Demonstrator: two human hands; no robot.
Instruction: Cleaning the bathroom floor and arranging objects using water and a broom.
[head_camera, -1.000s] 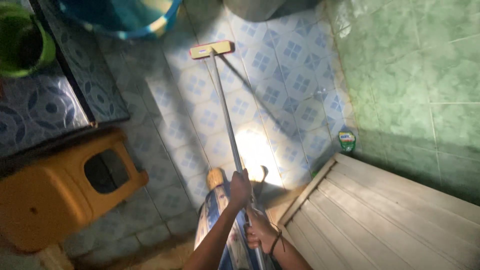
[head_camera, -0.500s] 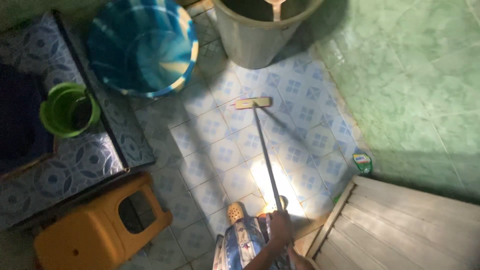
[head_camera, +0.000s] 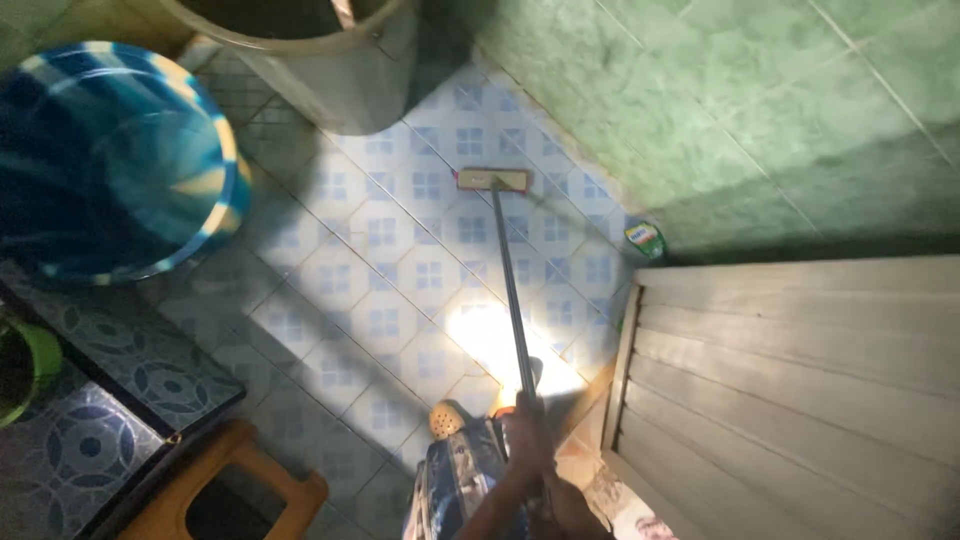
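The green tiled wall (head_camera: 760, 110) at two o'clock and the grey slatted door (head_camera: 800, 380) at four o'clock close that side, so short strokes across the patterned floor tiles (head_camera: 400, 270) seem wisest. The grey bucket (head_camera: 320, 60) at twelve and blue tub (head_camera: 100, 160) at ten crowd the flat mop (head_camera: 493, 180), whose head lies just below the bucket. One hand (head_camera: 527, 435) is wrapped around the pole low down; left or right, I cannot tell.

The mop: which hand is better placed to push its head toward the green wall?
Probably the left hand: it grips the mop handle higher, nearer the head. The right hand sits lower, mostly hidden in shadow.
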